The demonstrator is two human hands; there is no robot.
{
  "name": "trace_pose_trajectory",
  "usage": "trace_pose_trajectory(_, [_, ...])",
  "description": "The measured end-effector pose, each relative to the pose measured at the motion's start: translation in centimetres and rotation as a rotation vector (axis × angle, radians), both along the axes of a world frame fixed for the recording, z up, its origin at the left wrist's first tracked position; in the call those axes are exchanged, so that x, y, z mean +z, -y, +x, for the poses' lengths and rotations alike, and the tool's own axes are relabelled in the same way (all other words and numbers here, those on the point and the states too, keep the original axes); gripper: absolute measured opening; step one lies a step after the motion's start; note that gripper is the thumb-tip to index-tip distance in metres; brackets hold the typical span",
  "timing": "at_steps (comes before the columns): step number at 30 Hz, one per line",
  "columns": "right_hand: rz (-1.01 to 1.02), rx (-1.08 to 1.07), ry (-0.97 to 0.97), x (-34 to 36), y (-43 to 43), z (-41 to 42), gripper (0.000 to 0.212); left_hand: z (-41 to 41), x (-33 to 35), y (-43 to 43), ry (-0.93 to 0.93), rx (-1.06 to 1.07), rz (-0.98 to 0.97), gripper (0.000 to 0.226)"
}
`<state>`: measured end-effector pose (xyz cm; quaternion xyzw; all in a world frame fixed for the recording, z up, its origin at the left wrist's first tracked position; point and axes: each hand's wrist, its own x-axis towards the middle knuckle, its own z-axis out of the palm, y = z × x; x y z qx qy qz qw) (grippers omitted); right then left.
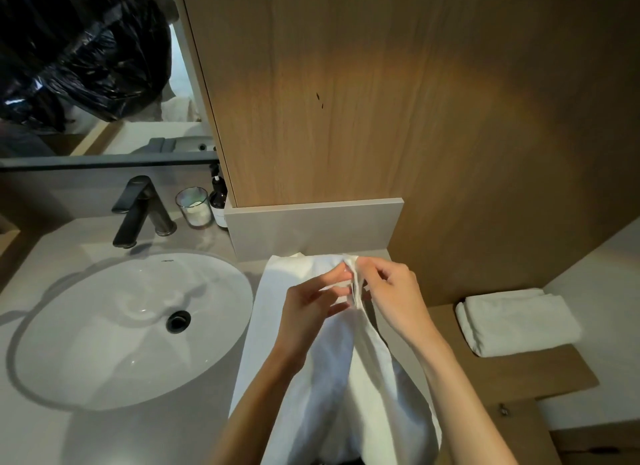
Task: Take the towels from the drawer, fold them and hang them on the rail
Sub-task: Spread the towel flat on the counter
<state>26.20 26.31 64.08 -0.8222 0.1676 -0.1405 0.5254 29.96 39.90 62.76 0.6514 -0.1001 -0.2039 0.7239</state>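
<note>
Towel (332, 378) lies along the counter (138, 437), left hand (308, 309) and right hand (398, 291) each seemingly pinching its far hem.

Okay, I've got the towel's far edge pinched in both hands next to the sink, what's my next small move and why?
Probably line up the layers pinched by your left hand and right hand, then draw the edge taut. The towel is bunched into a ridge there and hangs off the counter, not yet folded flat like the folded towel on the shelf.
</note>
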Motion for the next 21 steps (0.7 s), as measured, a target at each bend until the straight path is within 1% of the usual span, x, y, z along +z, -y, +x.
trace_pose_trajectory(4, [-0.071, 0.062, 0.018, 0.3, 0.2, -0.5, 0.017, 0.0, 0.4, -0.7, -0.062, -0.131, -0.076, 0.030])
trace_pose_trajectory(6, [-0.093, 0.072, 0.060, 0.1, 0.5, -0.9, 0.014, -0.1, 0.3, -1.1, -0.093, -0.172, -0.098, 0.033])
trace_pose_trajectory(7, [-0.095, 0.073, 0.074, 0.0, 0.6, -1.2, 0.015, 0.0, 0.4, -1.3, -0.070, -0.202, -0.088, 0.035])
trace_pose_trajectory(9, [-0.084, 0.074, 0.087, 0.0, 0.6, -1.9, 0.017, 0.4, 0.6, -1.7, 0.035, -0.273, -0.013, 0.040])
trace_pose_trajectory(10, [-0.076, 0.068, 0.095, 0.1, 0.5, -2.4, 0.018, 0.5, 0.7, -1.9, 0.124, -0.288, 0.052, 0.042])
trace_pose_trajectory(11, [-0.082, 0.060, 0.109, 0.3, 0.5, -2.8, 0.020, 0.7, 0.6, -2.0, 0.238, -0.262, 0.119, 0.039])
trace_pose_trajectory(13, [-0.132, 0.046, 0.127, 0.8, 0.5, -4.0, 0.027, 1.3, 0.2, -2.2, 0.457, -0.114, 0.213, 0.029])
trace_pose_trajectory(15, [-0.177, 0.056, 0.118, 1.4, 0.4, -5.5, 0.029, 2.0, -0.4, -2.7, 0.645, -0.010, 0.247, 0.033])
trace_pose_trajectory(16, [-0.178, 0.068, 0.111, 1.7, 0.5, -6.2, 0.028, 2.5, -0.8, -2.9, 0.752, -0.031, 0.271, 0.038])
trace_pose_trajectory(17, [-0.177, 0.077, 0.105, 2.0, 0.7, -7.0, 0.026, 3.1, -1.3, -3.0, 0.857, -0.104, 0.314, 0.041])
trace_pose_trajectory(18, [-0.169, 0.084, 0.106, 2.3, 0.9, -7.7, 0.026, 3.4, -1.6, -3.0, 0.918, -0.204, 0.362, 0.043])
trace_pose_trajectory(19, [-0.153, 0.096, 0.111, 2.5, 1.2, -8.4, 0.026, 3.7, -1.8, -2.9, 0.923, -0.309, 0.407, 0.045])
trace_pose_trajectory(21, [-0.121, 0.130, 0.111, 2.8, 1.8, -9.8, 0.026, 3.6, -1.4, -2.7, 0.841, -0.467, 0.441, 0.043])
